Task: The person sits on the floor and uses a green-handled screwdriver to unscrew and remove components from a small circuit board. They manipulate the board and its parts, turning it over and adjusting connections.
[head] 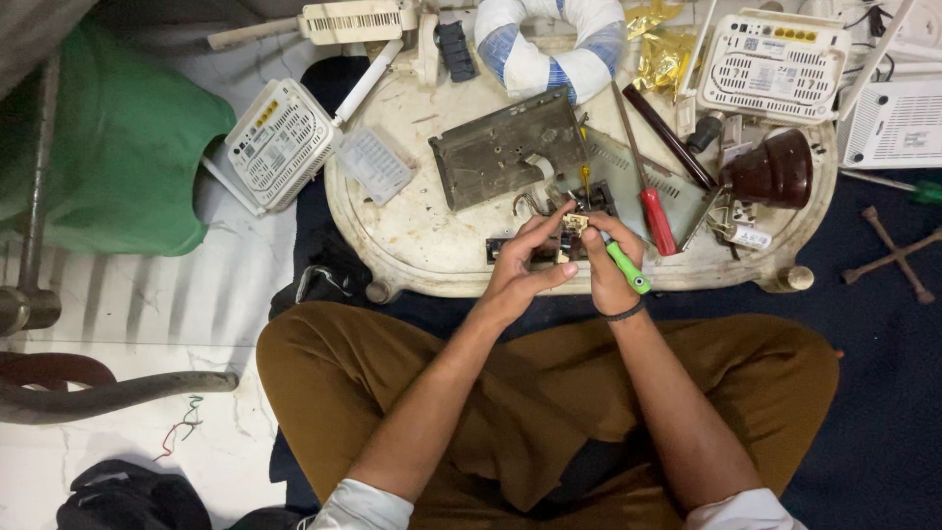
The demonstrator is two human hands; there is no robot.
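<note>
I sit cross-legged at a low white table [412, 231]. My left hand [520, 267] pinches a small beige and black electrical part [573, 225] at the table's near edge. My right hand [605, 275] grips a green-handled screwdriver [626, 267], whose tip meets that part. The part's far side is hidden by my fingers. A dark metal plate [500, 149] lies just beyond my hands.
On the table lie a red-handled screwdriver [655, 218], a brown dome-shaped piece [773, 172], a blue and white ring [549, 44] and gold foil [665, 54]. White routers [280, 142] [775, 64] [898, 123] ring the table. A green bag [118, 147] sits left, a metal cross wrench [893, 257] right.
</note>
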